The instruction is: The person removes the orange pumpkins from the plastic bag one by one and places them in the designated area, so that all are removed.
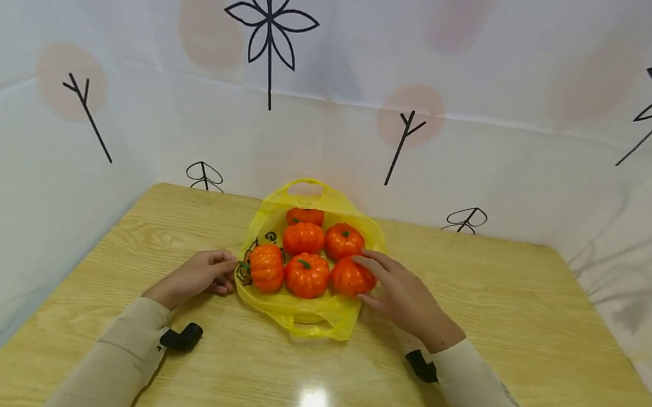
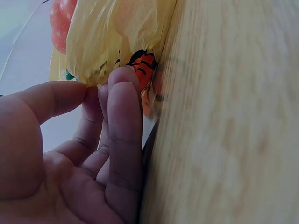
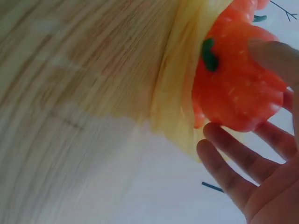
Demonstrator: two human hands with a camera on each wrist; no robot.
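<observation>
Left hand (image 1: 201,277) pinching yellow bag (image 1: 272,303), right hand (image 1: 402,298) gripping pumpkin (image 1: 349,279), five other pumpkins (image 1: 307,277) between

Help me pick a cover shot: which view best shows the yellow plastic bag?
The head view: nearly the whole bag shows, both handles included. The left wrist view shows only part, by the left hand; the right wrist view just a strip beside a glossy orange pumpkin.

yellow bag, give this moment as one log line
left hand: pinches yellow bag edge | right hand: grips pumpkin | bag: five other pumpkins
</observation>
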